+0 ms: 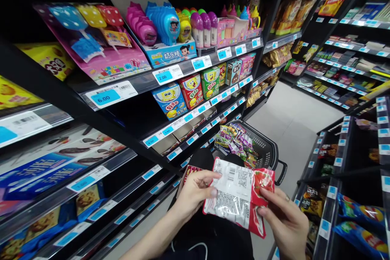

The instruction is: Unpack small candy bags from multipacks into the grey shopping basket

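Observation:
A red and white snack bag [234, 195] is stretched between my two hands above my lap, its printed back with a barcode facing me. My left hand [196, 191] pinches its left edge between thumb and fingers. At the opposite edge, my right hand [283, 217] grips the red part with thumb and forefinger. Just beyond the bag, a dark shopping basket [269, 150] stands on the floor, holding several colourful snack packets [234, 140]. Behind my left hand, part of a box with a red pattern [192, 169] shows; the rest is hidden.
Shelves on the left carry toy candies [172, 24], SpongeBob boxes [170, 99] and price tags [111, 94]. On the right, a low rack [324, 227] holds snack bags [362, 239]. The pale aisle floor [292, 122] runs between them toward more shelves [350, 59].

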The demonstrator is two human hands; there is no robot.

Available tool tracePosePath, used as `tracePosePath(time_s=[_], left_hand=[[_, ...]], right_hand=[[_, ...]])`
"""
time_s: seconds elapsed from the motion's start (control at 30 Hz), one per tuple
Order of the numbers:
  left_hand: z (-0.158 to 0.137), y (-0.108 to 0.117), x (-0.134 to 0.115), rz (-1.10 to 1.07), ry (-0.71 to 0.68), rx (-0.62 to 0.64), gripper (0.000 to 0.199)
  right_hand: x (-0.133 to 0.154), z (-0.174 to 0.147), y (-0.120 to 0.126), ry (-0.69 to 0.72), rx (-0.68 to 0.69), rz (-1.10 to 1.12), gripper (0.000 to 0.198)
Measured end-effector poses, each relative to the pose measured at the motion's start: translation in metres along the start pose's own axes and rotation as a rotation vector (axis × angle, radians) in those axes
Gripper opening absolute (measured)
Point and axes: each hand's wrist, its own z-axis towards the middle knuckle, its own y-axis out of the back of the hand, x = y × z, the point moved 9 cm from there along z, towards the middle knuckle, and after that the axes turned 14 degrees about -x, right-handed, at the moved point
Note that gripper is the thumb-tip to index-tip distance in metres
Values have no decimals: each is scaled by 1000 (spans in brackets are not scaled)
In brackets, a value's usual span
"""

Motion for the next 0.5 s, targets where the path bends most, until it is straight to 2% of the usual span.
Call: tracePosePath(time_s=[0.07,0.13,0.23,0.3,0.4,0.5], left_hand=[[1,3,-9,97,-122,-51,30],[-2,4,-26,265,-330,-103,20],[-15,-2,-53,480,-657,-137,10],[-24,-9,-64,573,-796,-123,11],[-32,-19,-68,699,-863,-84,15],[-31,-23,-65,761,-788,-64,17]], right_hand=[[13,2,0,162,-7,-59,41],[19,3,-2,228,-12,-87,38],[18,4,-5,178,-43,-128,23],[14,3,-5,103,-85,-162,10],[8,-2,-4,-6,-133,-186,11],[9,-3,-5,-4,-144,-183,15]])
